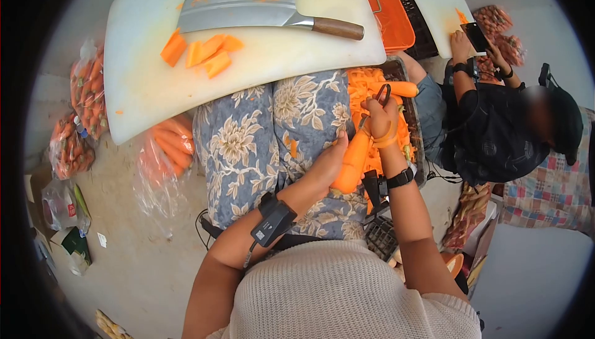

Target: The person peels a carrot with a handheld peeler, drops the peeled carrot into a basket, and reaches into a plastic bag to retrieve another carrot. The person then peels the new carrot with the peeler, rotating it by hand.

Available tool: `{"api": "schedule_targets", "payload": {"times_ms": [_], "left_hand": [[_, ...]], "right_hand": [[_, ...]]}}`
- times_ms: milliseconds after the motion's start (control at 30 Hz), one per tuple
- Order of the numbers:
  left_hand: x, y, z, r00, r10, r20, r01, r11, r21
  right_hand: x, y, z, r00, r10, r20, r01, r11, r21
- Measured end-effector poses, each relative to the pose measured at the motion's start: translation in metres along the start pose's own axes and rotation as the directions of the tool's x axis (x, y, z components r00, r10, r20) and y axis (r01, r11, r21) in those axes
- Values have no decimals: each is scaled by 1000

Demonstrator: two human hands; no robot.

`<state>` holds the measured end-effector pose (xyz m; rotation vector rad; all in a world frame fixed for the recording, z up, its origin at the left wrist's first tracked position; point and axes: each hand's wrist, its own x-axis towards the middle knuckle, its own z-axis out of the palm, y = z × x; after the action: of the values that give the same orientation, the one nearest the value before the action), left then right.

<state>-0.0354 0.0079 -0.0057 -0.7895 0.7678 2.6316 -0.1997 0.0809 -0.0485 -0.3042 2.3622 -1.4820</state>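
Note:
My left hand [330, 164] is closed around the thick end of a large carrot [354, 160], held slanting above my lap. In my right hand [383, 122] is a peeler with a dark looped handle [384, 93], its head close against the carrot's upper end. An orange strip, perhaps peel or a band, crosses that hand near the wrist. Under and beside both hands, a dark crate [419, 153] holds a heap of orange peelings [403, 129]. Another whole carrot [396, 88] lies on top of the heap.
Ahead, a white cutting board [142, 60] carries a cleaver [242, 11] and several carrot chunks [211, 50]. An orange bin [390, 22] stands beyond its right edge. Bags of carrots [87, 88] line the left. At right, another person [496, 122] holds a phone [475, 37] by a second board [434, 7].

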Motion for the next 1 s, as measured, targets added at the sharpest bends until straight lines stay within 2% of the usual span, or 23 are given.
{"api": "schedule_targets", "payload": {"times_ms": [100,167,200,267,300,333,400,433,500,533,600,633,667,700,733,767,800,833,867,933,1000], "left_hand": [[-3,3,1,999,-40,17,40,999,-24],[-1,1,-3,997,-19,81,20,1000,-12],[0,0,-4,996,-14,85,15,1000,-6],[-2,-1,-6,992,-33,126,36,999,-24],[-4,0,-7,991,-24,128,27,999,-23],[-7,2,-7,994,-36,108,44,997,-66],[-8,6,-7,995,-43,90,53,992,-117],[-8,6,-8,993,-30,113,48,985,-165],[-7,4,-8,990,-22,137,51,976,-211],[-4,1,-9,984,17,177,22,975,-220],[-3,-3,-7,974,43,221,7,975,-221],[-3,-3,-3,991,39,129,-11,976,-216],[-3,-3,-1,999,40,35,-32,977,-210],[-4,-3,-1,998,42,36,-33,978,-207],[-5,-2,-1,995,57,79,-37,972,-234],[-6,-2,-1,990,74,120,-40,964,-262],[-5,-4,-1,990,77,118,-43,964,-263],[-3,-7,-1,992,104,77,-86,973,-215],[-1,-9,-1,991,132,37,-124,978,-167],[1,-7,-3,990,136,47,-127,980,-155],[2,-6,-3,989,131,62,-121,983,-135]], "right_hand": [[11,11,-1,998,62,20,-64,993,95],[14,2,-4,967,238,87,-252,937,243],[18,2,-5,969,231,84,-245,938,247],[30,17,-8,927,367,-71,-332,896,293],[42,45,-20,972,233,-26,-224,958,178],[39,40,-26,975,222,-25,-215,961,176],[19,33,-40,928,368,49,-370,904,214],[8,25,-41,930,363,51,-366,907,209],[-21,11,-36,975,215,-57,-173,893,416],[-40,-6,-34,974,219,-64,-173,892,417],[-78,-47,-26,991,81,-103,-41,938,344],[-94,-59,-22,990,84,-110,-41,937,348],[-107,-69,-17,997,-30,-75,48,968,247],[-115,-73,-13,990,-141,-25,143,979,147],[-120,-72,-9,989,-143,-26,146,978,149],[-123,-71,-5,975,-224,4,224,974,42],[-125,-68,-1,953,-299,45,301,951,-62],[-121,-65,5,892,-451,24,445,869,-216],[-117,-65,6,892,-451,29,446,869,-216],[-111,-74,7,966,-236,107,248,962,-118],[-105,-73,8,960,-262,99,276,946,-168]]}}
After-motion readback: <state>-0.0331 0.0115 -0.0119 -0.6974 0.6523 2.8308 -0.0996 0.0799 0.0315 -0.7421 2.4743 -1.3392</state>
